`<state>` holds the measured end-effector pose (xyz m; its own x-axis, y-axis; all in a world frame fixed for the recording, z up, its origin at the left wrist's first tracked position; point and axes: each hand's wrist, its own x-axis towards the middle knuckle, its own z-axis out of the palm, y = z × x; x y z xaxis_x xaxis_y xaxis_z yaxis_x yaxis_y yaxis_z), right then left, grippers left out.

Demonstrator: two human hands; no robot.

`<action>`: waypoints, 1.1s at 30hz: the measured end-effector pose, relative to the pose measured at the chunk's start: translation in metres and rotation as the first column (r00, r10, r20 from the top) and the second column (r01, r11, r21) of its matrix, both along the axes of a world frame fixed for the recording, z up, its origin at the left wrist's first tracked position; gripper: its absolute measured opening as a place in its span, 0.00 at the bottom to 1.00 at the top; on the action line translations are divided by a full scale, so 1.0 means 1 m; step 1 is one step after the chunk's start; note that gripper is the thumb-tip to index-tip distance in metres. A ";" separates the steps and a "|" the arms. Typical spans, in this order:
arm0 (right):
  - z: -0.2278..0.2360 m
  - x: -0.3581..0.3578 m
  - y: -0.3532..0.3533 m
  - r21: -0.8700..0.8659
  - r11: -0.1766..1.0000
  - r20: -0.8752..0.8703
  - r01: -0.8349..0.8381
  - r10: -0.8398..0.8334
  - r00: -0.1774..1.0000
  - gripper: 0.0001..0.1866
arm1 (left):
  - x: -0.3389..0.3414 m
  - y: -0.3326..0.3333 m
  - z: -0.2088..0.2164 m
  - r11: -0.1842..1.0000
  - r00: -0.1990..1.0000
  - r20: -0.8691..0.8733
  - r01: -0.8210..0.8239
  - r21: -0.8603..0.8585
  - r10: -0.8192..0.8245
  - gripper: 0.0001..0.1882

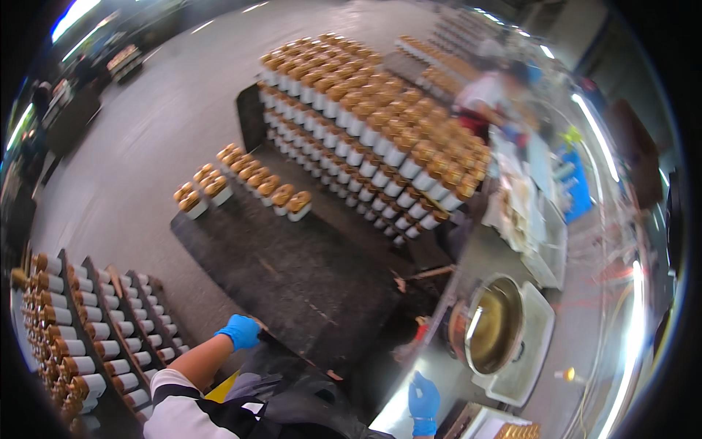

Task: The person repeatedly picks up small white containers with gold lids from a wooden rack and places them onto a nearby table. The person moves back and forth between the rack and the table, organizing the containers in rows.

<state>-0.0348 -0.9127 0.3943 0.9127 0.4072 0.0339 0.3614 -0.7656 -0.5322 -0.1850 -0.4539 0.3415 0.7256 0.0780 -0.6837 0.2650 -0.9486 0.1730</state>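
Observation:
My left hand, in a blue glove, is closed at the near edge of a dark flat board. On that board's far left end stand several white pieces with shiny gold-brown tops, set in short rows. My right hand, also blue-gloved, hovers at or above the metal bench on the right. Its fingers look loosely extended, with nothing visible in them. Nearest to it is a round metal pot of brownish liquid, standing in a white tray.
Behind the board rises a large tiered stack of white pieces with gold-brown tops. More lie on a slanted rack at the lower left. A co-worker is at the bench's far end, by a blue crate.

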 end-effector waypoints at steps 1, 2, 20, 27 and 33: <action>0.002 0.007 0.044 -0.036 0.993 0.000 -0.110 0.110 0.994 0.18 | -0.006 0.016 -0.013 0.997 0.999 0.032 0.005 -0.073 -0.002 0.14; 0.004 0.013 0.087 -0.043 0.980 -0.076 -0.195 0.191 0.979 0.17 | -0.016 0.031 -0.035 0.989 0.998 0.063 0.006 -0.146 0.004 0.15; -0.315 0.246 0.655 -0.034 0.904 -0.248 -0.426 0.405 0.880 0.28 | 0.255 0.421 -0.288 0.766 0.484 0.637 -0.578 -0.281 0.600 0.17; -0.356 0.241 0.717 -0.267 0.962 -0.135 -0.065 0.029 0.990 0.36 | 0.325 0.453 -0.316 0.800 0.638 0.629 -0.599 0.044 0.443 0.30; -0.360 0.232 0.747 -0.248 0.950 -0.253 0.190 -0.253 0.934 0.28 | 0.344 0.447 -0.321 0.803 0.698 0.523 -0.595 0.043 0.489 0.27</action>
